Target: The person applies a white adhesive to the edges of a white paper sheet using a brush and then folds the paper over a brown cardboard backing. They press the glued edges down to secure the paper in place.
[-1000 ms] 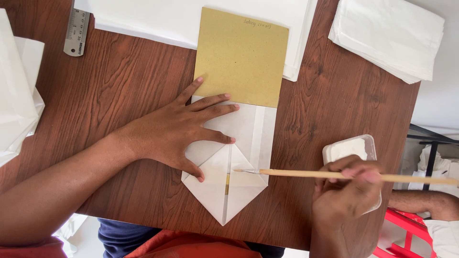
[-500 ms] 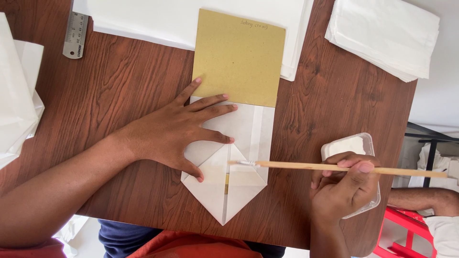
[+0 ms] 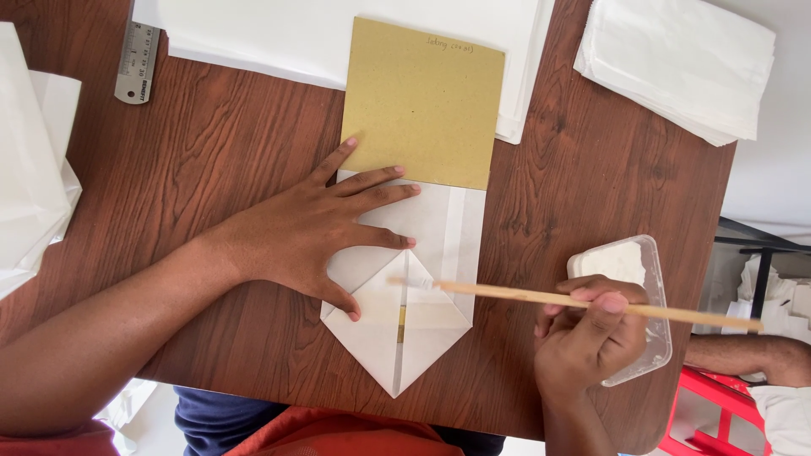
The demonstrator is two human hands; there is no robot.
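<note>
A white paper bag (image 3: 397, 338) lies flat on the wooden table (image 3: 236, 160), its near end folded into a point. A tan cardboard sheet (image 3: 422, 101) sticks out of its far end. My left hand (image 3: 312, 232) presses flat on the bag, fingers spread. My right hand (image 3: 587, 333) holds a long wooden stick brush (image 3: 549, 297) level, with its pale tip touching the folded flaps near the bag's centre. Close behind my right hand sits a clear plastic tub of white paste (image 3: 629, 279).
A stack of large white sheets (image 3: 279, 34) lies at the far edge, more white bags (image 3: 684, 63) at far right and a white pile (image 3: 29, 177) at left. A metal ruler (image 3: 137, 63) rests far left. Another person's arm (image 3: 743, 355) shows at right.
My right hand has slid the brush left, so its tip now sits further in on the folded flaps. My left hand stays pressed on the bag.
</note>
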